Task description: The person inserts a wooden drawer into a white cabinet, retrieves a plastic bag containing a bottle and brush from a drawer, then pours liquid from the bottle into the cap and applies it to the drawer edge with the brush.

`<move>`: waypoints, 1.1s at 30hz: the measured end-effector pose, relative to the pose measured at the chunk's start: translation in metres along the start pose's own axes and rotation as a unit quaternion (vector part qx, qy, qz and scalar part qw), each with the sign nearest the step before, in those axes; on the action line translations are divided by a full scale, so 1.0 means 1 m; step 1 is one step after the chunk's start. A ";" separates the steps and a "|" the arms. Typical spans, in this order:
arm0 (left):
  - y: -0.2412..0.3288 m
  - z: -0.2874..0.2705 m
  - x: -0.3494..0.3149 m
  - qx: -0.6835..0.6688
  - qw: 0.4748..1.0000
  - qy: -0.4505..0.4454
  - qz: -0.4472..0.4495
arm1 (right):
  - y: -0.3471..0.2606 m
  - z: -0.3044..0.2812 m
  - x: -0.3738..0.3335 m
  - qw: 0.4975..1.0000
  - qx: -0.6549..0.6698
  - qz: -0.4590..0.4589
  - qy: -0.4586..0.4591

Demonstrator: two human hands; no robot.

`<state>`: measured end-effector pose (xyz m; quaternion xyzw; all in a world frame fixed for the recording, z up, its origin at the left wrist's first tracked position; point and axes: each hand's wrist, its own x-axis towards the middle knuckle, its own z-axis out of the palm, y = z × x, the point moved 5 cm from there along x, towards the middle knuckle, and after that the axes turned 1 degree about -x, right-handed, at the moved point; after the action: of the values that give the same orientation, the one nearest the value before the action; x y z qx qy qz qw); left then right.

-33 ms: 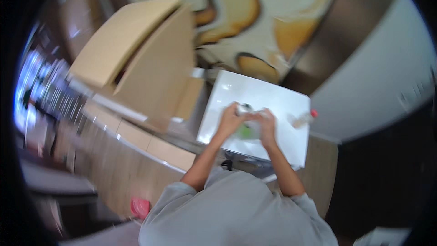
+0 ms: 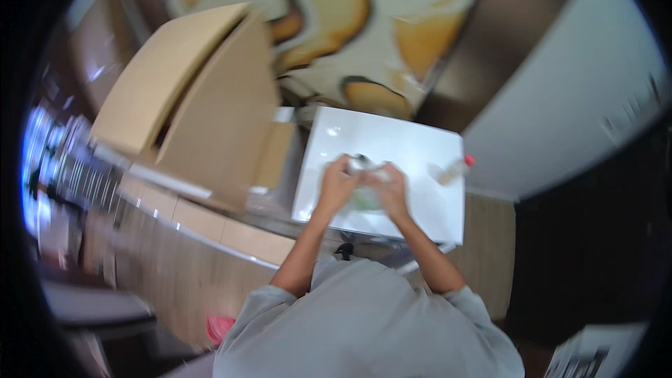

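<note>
My left hand (image 2: 337,183) and my right hand (image 2: 392,189) are close together above a glossy white table (image 2: 413,147). Between them the fingers of both grip a whitish, see-through thing with a green patch (image 2: 364,199) hanging below. Motion blur hides its exact kind. A small dark spot shows at its top, by the left fingertips. To the right of my right hand, near the table's right edge, is a pale bottle with a red cap (image 2: 453,171).
Left of the table stands a large tan box-like piece (image 2: 217,98) on a curved ledge (image 2: 199,220). A patterned wall panel (image 2: 329,14) rises behind the table, and a pale wall (image 2: 553,105) on the right. A pink-red object (image 2: 219,327) is low at the left.
The whole view has shifted, so the table, bottle and hands sit farther left in the picture. Both hands keep their grip, and the green patch looks fainter and more blurred.
</note>
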<state>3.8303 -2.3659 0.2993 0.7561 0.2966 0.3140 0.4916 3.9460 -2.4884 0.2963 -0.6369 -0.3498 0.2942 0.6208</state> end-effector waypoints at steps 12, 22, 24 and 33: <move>0.034 -0.010 0.001 0.015 1.000 -0.001 -0.015 | 0.000 0.055 -0.057 0.778 -0.489 -0.392 -0.041; 0.001 0.000 0.011 -0.395 0.908 -0.003 -0.138 | 0.007 0.062 -0.051 0.805 -0.462 -0.359 -0.097; -0.008 0.000 0.013 -0.470 0.872 0.012 -0.137 | 0.005 0.053 -0.053 0.847 -0.404 -0.330 -0.107; -0.040 0.015 0.003 -0.593 0.792 0.041 -0.142 | -0.012 0.014 -0.046 0.948 -0.203 -0.203 -0.135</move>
<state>3.8383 -2.3579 0.2575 0.2521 0.1763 0.3855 0.8699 3.9068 -2.5182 0.3050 -0.6189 -0.6047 0.1682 0.4722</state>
